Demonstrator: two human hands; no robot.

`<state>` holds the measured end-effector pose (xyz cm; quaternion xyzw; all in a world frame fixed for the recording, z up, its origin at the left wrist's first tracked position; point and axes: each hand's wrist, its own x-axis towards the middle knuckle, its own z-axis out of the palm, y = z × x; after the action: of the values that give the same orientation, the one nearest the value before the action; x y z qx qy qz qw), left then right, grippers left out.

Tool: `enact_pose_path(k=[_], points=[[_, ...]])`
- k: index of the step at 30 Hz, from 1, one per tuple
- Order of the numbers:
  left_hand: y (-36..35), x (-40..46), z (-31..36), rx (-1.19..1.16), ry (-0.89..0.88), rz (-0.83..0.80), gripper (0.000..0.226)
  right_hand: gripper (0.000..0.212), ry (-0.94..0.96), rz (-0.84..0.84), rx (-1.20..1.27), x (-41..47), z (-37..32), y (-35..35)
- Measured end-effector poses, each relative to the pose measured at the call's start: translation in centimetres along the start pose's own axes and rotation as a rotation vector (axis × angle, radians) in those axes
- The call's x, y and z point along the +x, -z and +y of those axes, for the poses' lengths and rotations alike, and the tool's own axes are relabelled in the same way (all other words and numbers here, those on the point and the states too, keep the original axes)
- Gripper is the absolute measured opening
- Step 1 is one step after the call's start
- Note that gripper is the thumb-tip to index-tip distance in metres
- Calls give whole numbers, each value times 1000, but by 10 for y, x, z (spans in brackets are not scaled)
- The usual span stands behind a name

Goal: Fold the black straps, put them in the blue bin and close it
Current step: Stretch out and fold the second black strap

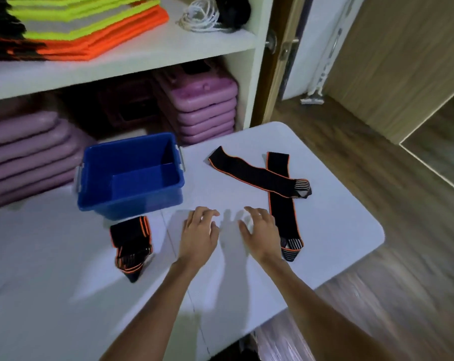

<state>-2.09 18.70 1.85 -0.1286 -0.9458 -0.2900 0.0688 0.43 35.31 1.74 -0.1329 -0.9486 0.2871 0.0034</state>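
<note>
The work looks about a third done: one folded strap (130, 243) lies on the table (64, 269) just in front of the blue bin (132, 196); two long straps (257, 175) — crossed over each other — lie flat to the right, unfolded. The bin stands open and empty; no lid shows. The left hand (198, 235) and right hand (259, 234) hover over bare table, fingers spread, each grip holding nothing; the right is just beside the nearer strap (282, 217).
</note>
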Motion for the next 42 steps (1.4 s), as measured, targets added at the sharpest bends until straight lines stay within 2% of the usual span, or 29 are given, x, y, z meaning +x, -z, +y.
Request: enact_pose_path(k=[5,11,16,21,24,26,27,29,31,33,38,42], points=[[-47,34,55,15,-146,-175,31,42,-91,79,-39,18,51,35],[-100,65,104,41,-247,-346,38,42,-207,94,-21,49,101,64],[-133,93,124,87,-280,-357,43,43,-241,53,-31,81,128,78],[-157,123,116,191,-204,-479,59,51,-201,-73,-158,105,147,75],[-161,123,112,176,-209,-476,54,39,-140,-44,-286,104,156,69],[-160,118,107,109,-201,-359,41,26,-51,10,-321,98,154,67],[-158,118,104,73,-148,-260,33,21,19,32,-310,94,152,67],[-155,121,96,16,110,-70,25,16,195,52,-287,81,147,63],[-152,135,85,-32,448,7,32,17,300,62,-267,66,143,56],[-149,157,76,-114,658,17,44,20,280,72,-206,54,141,48],[-144,199,68,-243,872,22,63,22,281,73,-171,35,146,35],[-140,200,69,-374,949,40,57,19,310,88,-170,24,149,37]])
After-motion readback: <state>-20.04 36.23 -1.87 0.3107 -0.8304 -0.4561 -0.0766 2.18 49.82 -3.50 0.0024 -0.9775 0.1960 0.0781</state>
